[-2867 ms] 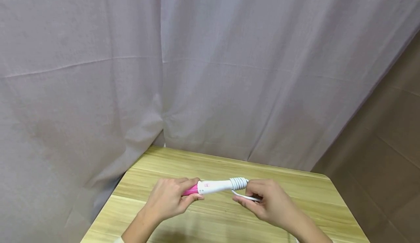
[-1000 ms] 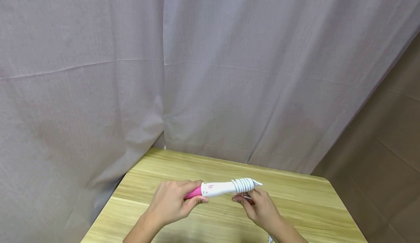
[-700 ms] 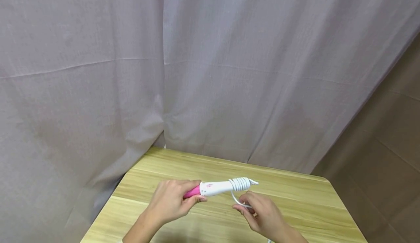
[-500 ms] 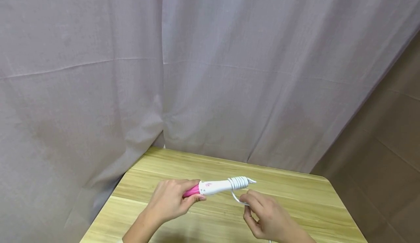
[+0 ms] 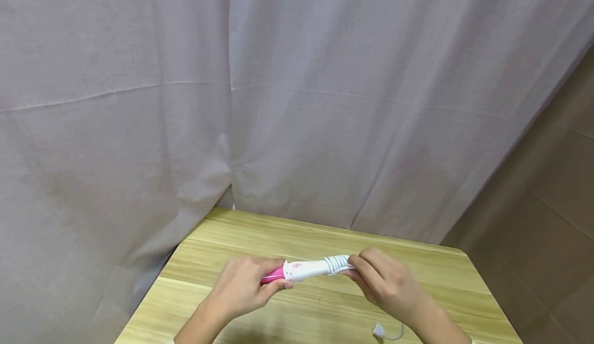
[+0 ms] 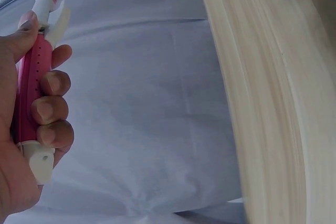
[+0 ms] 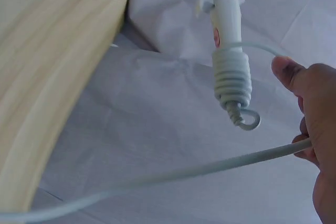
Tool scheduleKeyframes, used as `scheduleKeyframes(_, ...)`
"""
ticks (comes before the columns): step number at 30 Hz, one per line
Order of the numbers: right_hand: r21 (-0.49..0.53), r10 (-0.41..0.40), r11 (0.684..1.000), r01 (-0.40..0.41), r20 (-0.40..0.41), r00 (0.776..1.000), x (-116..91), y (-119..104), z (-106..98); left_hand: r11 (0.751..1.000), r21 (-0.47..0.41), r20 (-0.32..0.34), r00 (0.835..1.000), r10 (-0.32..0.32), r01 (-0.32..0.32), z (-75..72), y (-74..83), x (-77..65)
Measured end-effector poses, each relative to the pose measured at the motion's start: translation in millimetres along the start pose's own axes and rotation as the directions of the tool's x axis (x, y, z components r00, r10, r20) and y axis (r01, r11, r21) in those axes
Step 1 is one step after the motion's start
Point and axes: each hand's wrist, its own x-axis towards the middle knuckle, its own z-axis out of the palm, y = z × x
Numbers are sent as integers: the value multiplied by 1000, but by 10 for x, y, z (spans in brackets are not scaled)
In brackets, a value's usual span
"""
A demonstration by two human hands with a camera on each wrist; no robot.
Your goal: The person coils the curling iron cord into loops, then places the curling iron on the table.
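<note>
My left hand (image 5: pixel 243 285) grips the pink barrel (image 6: pixel 35 72) of what looks like a curling iron, above the wooden table. Its white handle (image 5: pixel 306 269) points right. In the left wrist view, my fingers curl round the barrel, and a white lever (image 6: pixel 59 23) sticks out beside the handle. White cord is wound in several snug coils (image 7: pixel 232 77) round the handle's end, where a small loop (image 7: pixel 253 119) hangs. My right hand (image 5: pixel 390 284) pinches the cord beyond the coils, overlapping the handle end in the head view. The cord's tail (image 7: pixel 210 168) runs on from this hand.
A white plug (image 5: pixel 379 330) on the cord's end shows near the bottom of the head view, over the table (image 5: pixel 301 313). Grey curtain (image 5: pixel 297 101) hangs behind the table and on the left; a brownish one (image 5: pixel 533 230) stands on the right.
My right hand has moved up from below the handle to its coiled end, drawing the slack cord against the coils. The plug has come into view. My left hand has barely moved.
</note>
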Motion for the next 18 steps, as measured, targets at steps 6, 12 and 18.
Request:
scheduleKeyframes(6, -67, 47, 997, -46, 18, 999, 12, 68, -31, 1000, -4, -1, 1000, 14, -14, 16, 37, -7)
scheduleKeyframes(12, -60, 103, 993, -102, 21, 994, 31, 129, -29, 999, 23, -2, 999, 40, -40, 28, 41, -22)
scheduleKeyframes(18, 0, 254, 967, -254, 67, 965, -12, 251, 75, 993, 67, -38, 994, 100, -97, 49, 74, -48)
